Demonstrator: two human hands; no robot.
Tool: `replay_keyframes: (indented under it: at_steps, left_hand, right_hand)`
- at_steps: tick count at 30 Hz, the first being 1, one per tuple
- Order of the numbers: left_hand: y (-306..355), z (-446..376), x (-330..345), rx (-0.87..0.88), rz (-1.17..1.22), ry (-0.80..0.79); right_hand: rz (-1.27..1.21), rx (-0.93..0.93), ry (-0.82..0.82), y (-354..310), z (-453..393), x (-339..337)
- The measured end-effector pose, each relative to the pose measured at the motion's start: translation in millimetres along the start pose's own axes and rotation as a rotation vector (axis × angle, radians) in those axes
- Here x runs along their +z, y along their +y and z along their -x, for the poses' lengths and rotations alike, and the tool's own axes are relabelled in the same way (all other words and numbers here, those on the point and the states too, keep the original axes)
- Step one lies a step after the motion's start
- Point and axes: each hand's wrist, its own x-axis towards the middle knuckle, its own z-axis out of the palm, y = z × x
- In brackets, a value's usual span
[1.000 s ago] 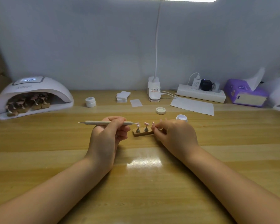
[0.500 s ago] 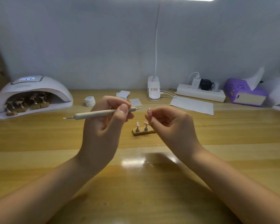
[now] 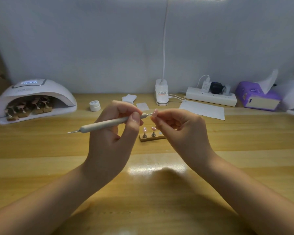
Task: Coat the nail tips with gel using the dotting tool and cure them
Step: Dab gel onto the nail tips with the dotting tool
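While we hold both hands raised above the table [image 3: 41, 167], the entry reads as follows.

Item, dotting tool [image 3: 109, 123]: pinched in our left hand [image 3: 112, 138] between thumb and fingertips, close to its working end. Its long axis runs nearly level, low at the left and rising a little to the right. The fine metal point at the right end touches, or all but touches, the nail tip; contact is too small to confirm.

Item, nail tip [image 3: 155, 113]: pink, pinched at the fingertips of our right hand [image 3: 182, 133], just right of the tool's point and about level with it. The coming stroke, we judge, turns on this: tool and tip meet end to end between the hands, so the left hand need only nudge rightward along the tool's own axis.

Item, wooden holder [image 3: 151, 138]: on the table below and between the hands, carrying two more pink tips on small stands, a third place apparently vacant.

Item, curing lamp [image 3: 36, 97]: far left on the table, display lit, several holders inside. It lies nearer our left hand.

Item, gel pot [image 3: 94, 106]: closed, beyond the left hand.

Pose: both wrists lifted, forearms converging, fingers curled inward.
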Motion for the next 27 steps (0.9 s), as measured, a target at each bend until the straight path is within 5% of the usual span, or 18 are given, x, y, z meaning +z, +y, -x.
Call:
replay_keyframes:
  at_steps: [27]
  left_hand:
    - [2.0, -1.4, 1.2, 0.003, 0.028, 0.025]
  right_hand:
    - [0.055, -0.091, 0.018, -2.6, 0.7, 0.8]
